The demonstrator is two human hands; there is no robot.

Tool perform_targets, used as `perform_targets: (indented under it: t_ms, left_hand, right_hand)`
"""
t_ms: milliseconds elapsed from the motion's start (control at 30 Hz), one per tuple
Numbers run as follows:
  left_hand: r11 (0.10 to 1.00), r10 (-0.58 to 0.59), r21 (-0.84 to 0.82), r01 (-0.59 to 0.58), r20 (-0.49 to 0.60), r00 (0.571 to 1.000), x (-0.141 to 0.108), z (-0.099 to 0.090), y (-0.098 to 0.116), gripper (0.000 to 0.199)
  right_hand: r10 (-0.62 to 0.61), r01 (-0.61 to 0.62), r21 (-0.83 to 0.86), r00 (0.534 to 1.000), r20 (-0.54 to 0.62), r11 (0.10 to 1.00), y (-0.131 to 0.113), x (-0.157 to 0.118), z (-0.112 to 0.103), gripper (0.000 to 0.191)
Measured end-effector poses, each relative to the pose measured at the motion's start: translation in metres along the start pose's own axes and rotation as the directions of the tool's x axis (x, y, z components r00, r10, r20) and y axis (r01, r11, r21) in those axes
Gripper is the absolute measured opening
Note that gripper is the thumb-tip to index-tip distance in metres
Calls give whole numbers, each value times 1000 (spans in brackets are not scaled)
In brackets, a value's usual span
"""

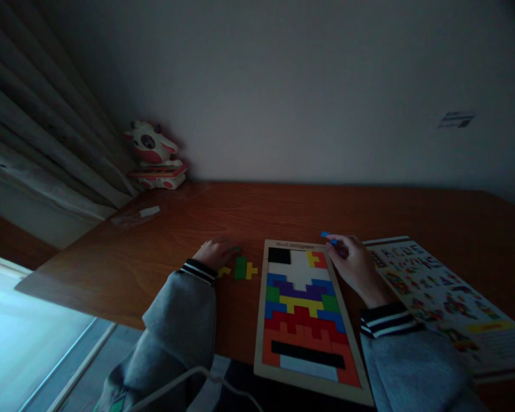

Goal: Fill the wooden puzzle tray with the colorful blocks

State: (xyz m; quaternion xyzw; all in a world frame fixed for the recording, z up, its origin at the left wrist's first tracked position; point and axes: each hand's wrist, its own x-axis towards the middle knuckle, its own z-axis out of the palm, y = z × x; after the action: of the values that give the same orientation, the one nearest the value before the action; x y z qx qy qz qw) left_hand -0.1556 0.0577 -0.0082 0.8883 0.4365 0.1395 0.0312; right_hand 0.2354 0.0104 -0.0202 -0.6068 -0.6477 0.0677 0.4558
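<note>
A wooden tray puzzle (261, 320) lies before me, its lower part filled with coloured block pieces; a pale patch of bare tray shows in the upper part. At the tray's upper right edge, my right hand (354, 263) pinches a blue puzzle piece (326, 234) between thumb and fingers. To the tray's left, my left hand (214, 253) lies low over the table with fingers stretched out, their tips at a bit of green. Just below those fingers are a green piece (240, 268) and yellow pieces (251, 271). The dim light hides the finger detail.
A printed sheet of colourful figures (446, 303) lies right of the tray. A cow-shaped toy keyboard (157, 157) stands at the back left, near a clear plastic bag (131, 218) and the curtain (38, 126). A white cable (197, 372) crosses my lap. The wall (304, 91) borders the table (223, 206).
</note>
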Motion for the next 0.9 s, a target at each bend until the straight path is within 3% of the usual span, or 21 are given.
perform_targets:
  t_ms: [133,300,467,633,900]
  left_hand:
    - [1000,1,-9,-1,-13,1000,2,-2,3,26]
    - [995,80,-60,-83,-44,996,1,-4,6,29]
    - [986,166,24,-165,-92,982,2,2,2,30]
    - [988,140,81,-129,-147,979,9,5,6,30]
    - [995,102,28,-100,-82,991,11,0,30,34]
  right_hand:
    - [4,-4,-5,1000,10,1000,2,0,1,31]
    - [1,-1,-3,1000,13,1000,3,0,1,32]
    - [4,-4,-1,1000,18,1000,4,0,1,31]
    - [2,-2,0,1000,30,1000,4,-1,1,30]
    - [2,-2,12,999,37,1000,2,0,1,30]
